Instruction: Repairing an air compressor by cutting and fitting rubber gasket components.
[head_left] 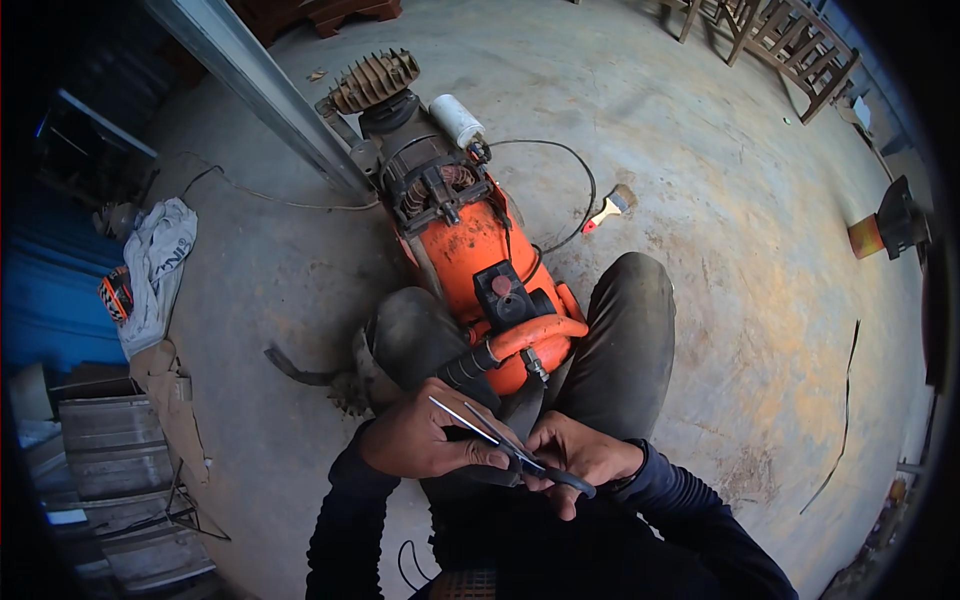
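The person sits on the concrete floor [700,200] with an orange compressor [470,250] between the knees, at twelve o'clock from the hands. The left hand [420,440] and right hand [580,455] meet low in the middle, both closed around long-nosed pliers [500,440], whose thin tips point toward ten o'clock. The left fingers pinch the pliers near the joint; the right fingers curl about the dark handles, though what lies between the tips is too small to tell. A paintbrush [610,208] lies at one o'clock, a white cloth [155,265] at nine o'clock.
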